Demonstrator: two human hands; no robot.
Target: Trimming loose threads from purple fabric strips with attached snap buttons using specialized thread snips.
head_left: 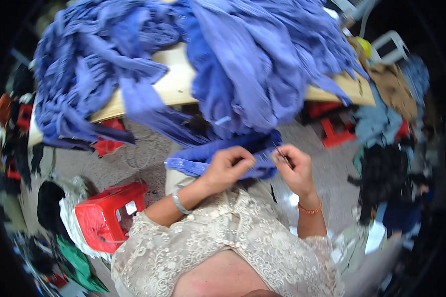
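So the floor [332, 173] is rough grey concrete, kinda speckled, and above it there's a pale wooden table [176, 81] with a flat smooth top that's almost buried under big heaps of blue garments [252, 59], soft crumpled cloth in purple-blue shades with sleeves and strips hanging over the edge. A red plastic stool [106, 215] with a boxy moulded shape sits on the floor to the person's left, and more red stools [334, 131] show under the table. Off on the right there's a pile of brown, grey-blue and black clothes [386, 128], all limp and rumpled. The person wears a cream lace top [233, 242], textured with a floral pattern. In the lap area, just below the table edge, is a blue garment piece [203, 163] with a long flat band stretched out to the left. The left hand [229, 166] is curled with fingers pressed together, gripping that band, metal bangle on the wrist. The right hand [293, 168] pinches a small thin dark tool [281, 154] right at the cloth, can't tell exactly what it is, orange bracelet on that wrist.
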